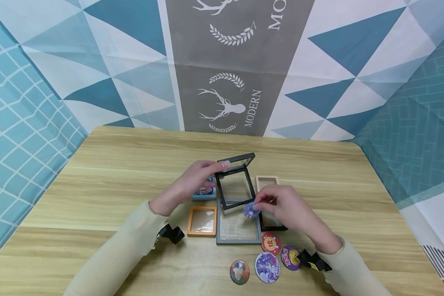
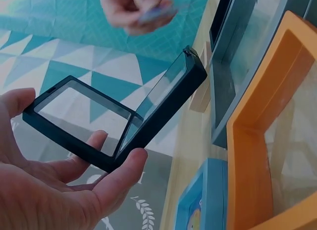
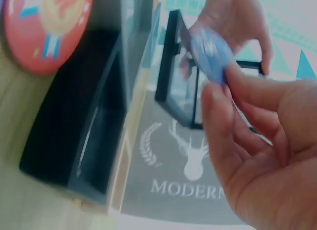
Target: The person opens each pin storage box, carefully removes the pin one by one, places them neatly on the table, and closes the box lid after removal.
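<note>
My left hand (image 1: 192, 181) grips a black hinged display frame (image 1: 237, 188) by its left side, with its two clear-windowed halves spread apart. In the left wrist view, thumb and fingers hold the black edges of this frame (image 2: 158, 118). Just right of its lower corner, my right hand (image 1: 288, 205) pinches a small round blue-purple badge (image 1: 250, 210) between thumb and fingers. The right wrist view has this badge (image 3: 212, 54) tilted in front of the opened frame. Its printed design is too blurred to make out.
Below the hands lie a grey frame (image 1: 238, 242), an orange frame (image 1: 202, 235), a blue frame (image 1: 204, 197) with a badge inside, a tan frame (image 1: 267, 178) and another black frame (image 1: 275, 228). Nearer are badges: red (image 1: 271, 243), purple (image 1: 291, 257), lilac-white (image 1: 267, 267) and a portrait one (image 1: 239, 272).
</note>
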